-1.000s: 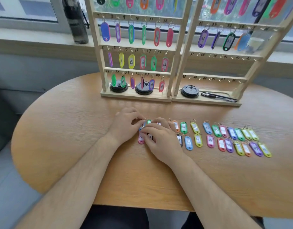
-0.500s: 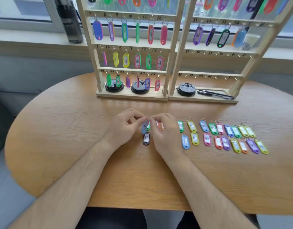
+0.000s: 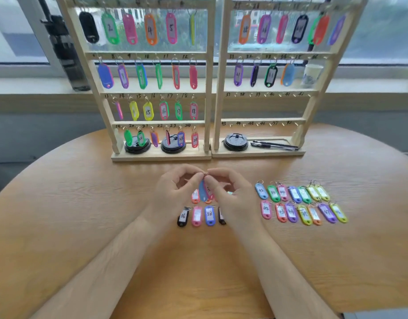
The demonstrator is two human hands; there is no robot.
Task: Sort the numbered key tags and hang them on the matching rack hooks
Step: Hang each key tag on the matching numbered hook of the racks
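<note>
Blue key tag (image 3: 202,192) and pink key tag (image 3: 209,191) dangled together, left hand (image 3: 173,194) and right hand (image 3: 233,199) fingers pinching their rings; either could drop.

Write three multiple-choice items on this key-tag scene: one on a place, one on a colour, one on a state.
1. Where do the pens lie?
A. on the windowsill
B. on the right rack's base
C. among the loose tags

2. What colour is the tag marked 36?
A. yellow
B. green
C. black

3. The blue key tag is:
A. pinched between both hands
B. hung on a hook
C. flat on the table

Key:
B: they rest on that wooden base.
C: its shell is black.
A: the left hand and right hand pinch its ring.
</note>
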